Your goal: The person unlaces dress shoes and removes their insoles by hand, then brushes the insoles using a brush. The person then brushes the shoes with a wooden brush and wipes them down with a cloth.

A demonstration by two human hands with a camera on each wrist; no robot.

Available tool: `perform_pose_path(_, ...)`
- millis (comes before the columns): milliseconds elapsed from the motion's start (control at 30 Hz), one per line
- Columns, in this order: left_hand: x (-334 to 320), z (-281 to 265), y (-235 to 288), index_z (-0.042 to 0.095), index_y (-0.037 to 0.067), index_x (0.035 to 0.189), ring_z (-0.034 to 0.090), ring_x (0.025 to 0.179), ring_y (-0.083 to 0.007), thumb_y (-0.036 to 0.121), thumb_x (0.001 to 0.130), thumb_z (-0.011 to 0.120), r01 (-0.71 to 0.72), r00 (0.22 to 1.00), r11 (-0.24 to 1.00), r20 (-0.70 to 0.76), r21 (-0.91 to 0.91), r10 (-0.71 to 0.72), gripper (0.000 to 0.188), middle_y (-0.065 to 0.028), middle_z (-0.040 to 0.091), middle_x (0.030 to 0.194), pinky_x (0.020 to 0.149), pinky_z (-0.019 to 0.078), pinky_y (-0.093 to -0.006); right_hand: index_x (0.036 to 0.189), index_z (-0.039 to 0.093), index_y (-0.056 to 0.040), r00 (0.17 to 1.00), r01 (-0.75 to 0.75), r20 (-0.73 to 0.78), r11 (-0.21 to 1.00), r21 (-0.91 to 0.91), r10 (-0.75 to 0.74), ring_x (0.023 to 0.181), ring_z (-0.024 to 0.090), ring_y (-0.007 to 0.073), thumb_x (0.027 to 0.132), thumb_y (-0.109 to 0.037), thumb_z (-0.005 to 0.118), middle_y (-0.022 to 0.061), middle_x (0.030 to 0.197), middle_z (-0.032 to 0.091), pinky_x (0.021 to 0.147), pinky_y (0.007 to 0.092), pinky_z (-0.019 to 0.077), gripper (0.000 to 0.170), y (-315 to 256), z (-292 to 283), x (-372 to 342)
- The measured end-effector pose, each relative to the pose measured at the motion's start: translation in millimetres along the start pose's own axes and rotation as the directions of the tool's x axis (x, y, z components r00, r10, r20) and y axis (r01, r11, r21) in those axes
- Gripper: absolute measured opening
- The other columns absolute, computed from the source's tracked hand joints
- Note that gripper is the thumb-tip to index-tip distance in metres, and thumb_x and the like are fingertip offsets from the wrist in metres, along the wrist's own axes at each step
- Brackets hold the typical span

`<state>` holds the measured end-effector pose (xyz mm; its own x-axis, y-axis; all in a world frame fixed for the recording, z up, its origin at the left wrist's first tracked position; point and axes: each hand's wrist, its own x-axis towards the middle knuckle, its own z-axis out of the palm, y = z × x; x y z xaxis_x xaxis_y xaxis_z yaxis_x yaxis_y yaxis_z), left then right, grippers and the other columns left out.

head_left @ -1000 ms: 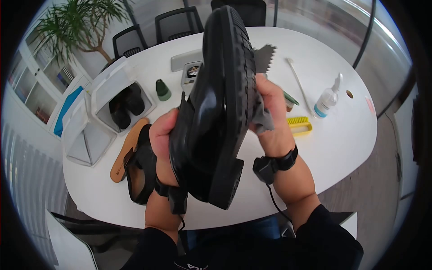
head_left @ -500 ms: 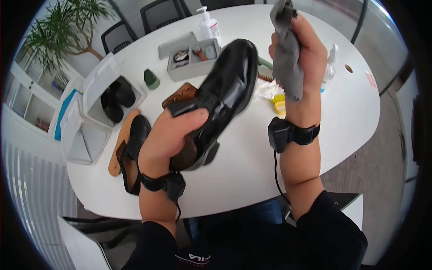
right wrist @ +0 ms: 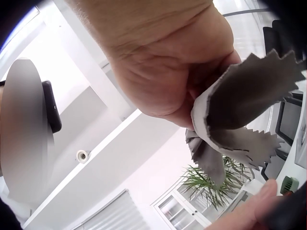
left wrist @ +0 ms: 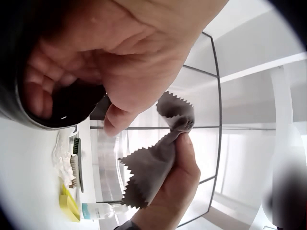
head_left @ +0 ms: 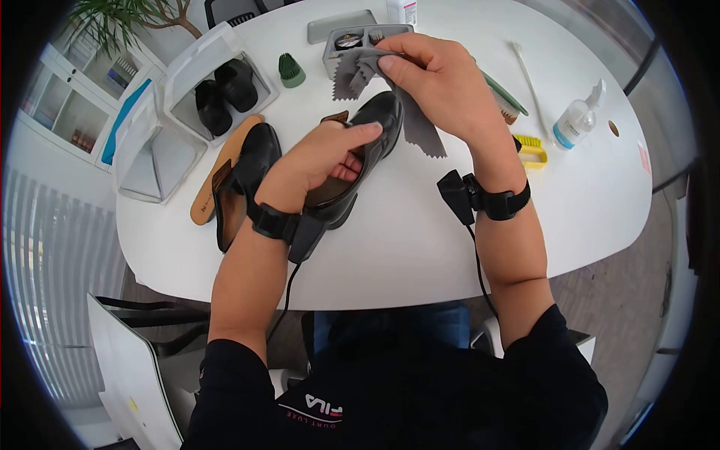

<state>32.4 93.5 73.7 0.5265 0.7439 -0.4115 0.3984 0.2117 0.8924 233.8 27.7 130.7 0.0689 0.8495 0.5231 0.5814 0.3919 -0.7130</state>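
Observation:
A glossy black shoe (head_left: 384, 111) is gripped by my left hand (head_left: 311, 161), fingers inside its opening and thumb along the upper. Its toe points away, and it is low over the table. In the left wrist view the curled fingertips (left wrist: 39, 93) show inside the shoe's collar. My right hand (head_left: 442, 82) pinches a grey cloth (head_left: 421, 133) with zigzag edges between thumb and fingers, just above the toe. The cloth hangs in folds, with one flap toward the left and one downward. Another black shoe (head_left: 259, 154) stands left of my left hand beside a tan insole (head_left: 204, 199).
Clear boxes (head_left: 139, 169) stand at the left, one holding black shoes (head_left: 236, 86). A green brush (head_left: 291, 71) and grey case (head_left: 330, 52) lie at the back. To the right are a yellow brush (head_left: 534, 154), a green-backed brush (head_left: 506, 97) and a spray bottle (head_left: 577, 120).
The shoe, first raised sole-out against the cloth, has turned upright and been lowered. My right hand drew the cloth away to the right, then brought it back over the toe. The head view has tilted down.

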Motion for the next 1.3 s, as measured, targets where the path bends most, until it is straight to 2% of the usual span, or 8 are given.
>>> perform_pose_path(267,-0.5,-16.2,-14.2,0.066,-0.007,0.114,0.071,0.092,-0.0266,0.008,0.089,0.063,-0.109,0.990,0.990,0.097,0.085,0.100,0.029,-0.0138,0.071,0.107,0.080,0.0608,-0.0387,0.113,0.077,-0.0092,0.982,-0.139,-0.153,0.971,-0.193,0.110,0.089,0.071,0.0326,0.095,-0.024,0.068,0.0123,0.099,0.075,0.083,0.0408,0.0559,0.025,67.9,67.0,-24.8)
perform_pose_path(400,9.0,-18.3,-9.3,0.070,-0.008,0.102,0.072,0.086,-0.0335,0.006,0.086,0.063,-0.293,0.954,0.652,0.167,0.699,0.250,0.023,-0.0225,0.073,0.091,0.078,0.0583,-0.0404,0.106,0.079,-0.0110,0.977,-0.144,-0.174,0.984,-0.106,0.124,0.102,0.069,0.0315,0.093,-0.023,0.069,0.0095,0.097,0.073,0.084,0.0432,0.0561,0.020,67.6,102.5,-52.8)
perform_pose_path(733,13.8,-37.1,-6.6,0.071,-0.008,0.102,0.070,0.081,-0.0372,0.004,0.085,0.063,-0.165,0.969,0.363,0.083,0.917,0.232,0.022,-0.0230,0.074,0.096,0.073,0.0555,-0.0446,0.101,0.082,-0.0125,0.987,-0.138,-0.111,0.963,-0.233,0.115,0.086,0.069,0.0310,0.089,-0.021,0.075,0.0067,0.088,0.070,0.076,0.0419,0.0556,0.016,76.6,94.0,-63.3)
perform_pose_path(800,36.4,-48.3,-32.1,0.069,-0.003,0.107,0.070,0.086,-0.0296,0.004,0.086,0.063,-0.014,0.999,1.000,0.043,-0.001,0.014,0.022,-0.0123,0.075,0.105,0.076,0.0559,-0.0421,0.102,0.082,-0.0128,0.988,-0.145,-0.086,0.968,-0.205,0.130,0.083,0.069,0.0315,0.089,-0.021,0.075,0.0068,0.086,0.070,0.074,0.0424,0.0554,0.017,77.9,94.6,-64.0)
perform_pose_path(833,32.9,-43.9,-28.2,0.069,-0.003,0.107,0.070,0.086,-0.0296,0.004,0.086,0.063,-0.017,0.999,1.000,0.040,0.002,0.017,0.022,-0.0123,0.075,0.105,0.076,0.0559,-0.0421,0.102,0.082,-0.0129,0.990,-0.123,-0.086,0.974,-0.191,0.108,0.082,0.069,0.0318,0.089,-0.020,0.075,0.0068,0.086,0.069,0.073,0.0425,0.0551,0.016,80.1,94.3,-64.0)
perform_pose_path(900,19.8,-25.4,-20.4,0.066,0.005,0.109,0.069,0.091,-0.0237,0.008,0.091,0.064,0.014,0.990,0.691,0.107,-0.723,0.092,0.018,-0.0055,0.072,0.110,0.083,0.0556,-0.0383,0.102,0.082,-0.0130,0.993,-0.098,-0.087,0.980,-0.170,0.084,0.080,0.069,0.0321,0.090,-0.020,0.075,0.0068,0.085,0.069,0.072,0.0427,0.0549,0.015,80.6,93.1,-63.5)
perform_pose_path(1067,30.7,2.5,-22.9,0.065,0.006,0.117,0.069,0.102,-0.0230,0.018,0.101,0.064,-0.041,0.995,0.608,-0.087,-0.793,-0.046,0.021,-0.0080,0.071,0.113,0.093,0.0561,-0.0395,0.103,0.080,-0.0109,0.998,-0.046,-0.059,0.990,-0.136,0.038,0.081,0.069,0.0333,0.091,-0.013,0.074,0.0085,0.085,0.068,0.071,0.0438,0.0542,0.014,85.9,90.8,-62.4)
perform_pose_path(1300,26.0,25.3,-67.9,0.068,0.006,0.130,0.064,0.112,-0.0207,0.013,0.100,0.065,-0.369,0.906,0.540,-0.164,-0.757,0.390,0.031,-0.0024,0.070,0.118,0.092,0.0539,-0.0412,0.103,0.075,-0.0082,0.938,-0.053,-0.347,0.997,-0.058,0.029,0.080,0.068,0.0342,0.087,-0.009,0.071,0.0119,0.088,0.067,0.072,0.0451,0.0546,0.016,81.5,96.4,-62.3)
